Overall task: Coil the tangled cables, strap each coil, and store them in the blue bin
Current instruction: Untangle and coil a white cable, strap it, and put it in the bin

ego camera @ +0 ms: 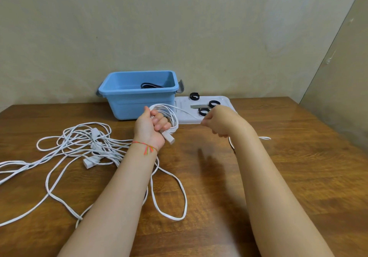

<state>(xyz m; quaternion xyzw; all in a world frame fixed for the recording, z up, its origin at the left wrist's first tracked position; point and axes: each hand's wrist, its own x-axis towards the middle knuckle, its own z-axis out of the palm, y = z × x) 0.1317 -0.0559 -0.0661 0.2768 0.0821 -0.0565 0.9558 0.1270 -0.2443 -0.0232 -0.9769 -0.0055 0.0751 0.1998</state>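
My left hand (153, 129) has its fingers curled tight around a white cable coil (169, 117), held above the middle of the table (278, 167), just in front of the blue bin (137, 97) at the back edge. My right hand (219, 121) pinches the strand running off that coil. The tangled cables (85, 143) lie toward the left edge, and black straps (204, 111) rest on a white tray (225, 101) beside the bin.

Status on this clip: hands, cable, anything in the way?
Left hand grips white coil. Right hand curled, feeding cable, grip unclear. Tangle left on table; blue bin open, unobstructed.
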